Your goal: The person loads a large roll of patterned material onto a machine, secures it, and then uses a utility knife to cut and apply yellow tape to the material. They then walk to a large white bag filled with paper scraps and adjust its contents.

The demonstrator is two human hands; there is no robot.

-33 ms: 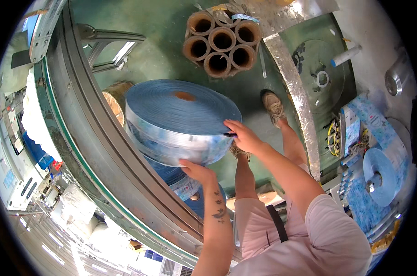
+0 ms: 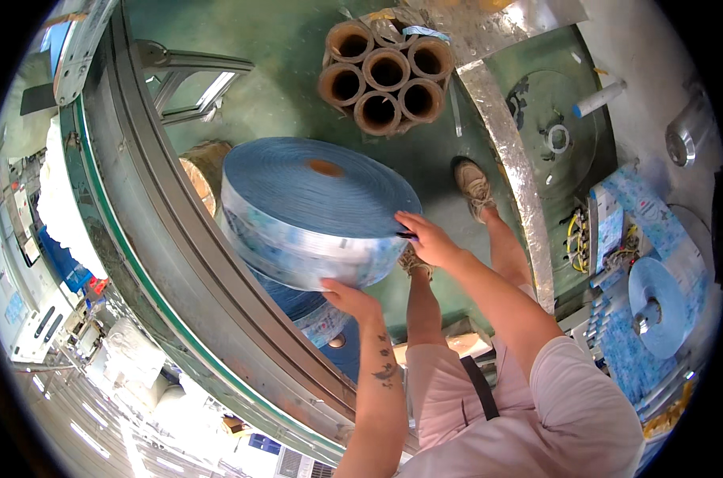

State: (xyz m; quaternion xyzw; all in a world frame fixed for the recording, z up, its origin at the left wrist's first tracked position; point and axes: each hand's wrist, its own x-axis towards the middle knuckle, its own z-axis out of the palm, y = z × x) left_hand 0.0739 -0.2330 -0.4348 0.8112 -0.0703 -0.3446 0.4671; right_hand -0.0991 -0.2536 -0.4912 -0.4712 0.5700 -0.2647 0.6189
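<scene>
A large roll of blue-and-white printed film point(image 2: 297, 187) lies flat side up, slightly tilted, with a brown core at its middle. It sits over more blue rolls point(image 2: 317, 319), mostly hidden beneath it. My left hand point(image 2: 352, 301) is pressed to the film roll's lower near side, its thumb showing and its other fingers mostly hidden. At the roll's right rim, my right hand point(image 2: 431, 241) curls its fingers on the edge. A small dark, purplish object point(image 2: 407, 235) sticks out from under those fingers; its kind is unclear.
Upright brown cardboard tubes point(image 2: 385, 70) stand bundled at the back. A metal machine frame point(image 2: 218, 263) curves along my left. On the right, a smaller film roll point(image 2: 656, 307) is mounted on a machine. A brown wrapped roll point(image 2: 202, 171) stands behind the large one.
The large film roll has shifted slightly to the right, and both my hands have moved right with it. Their hold looks the same.
</scene>
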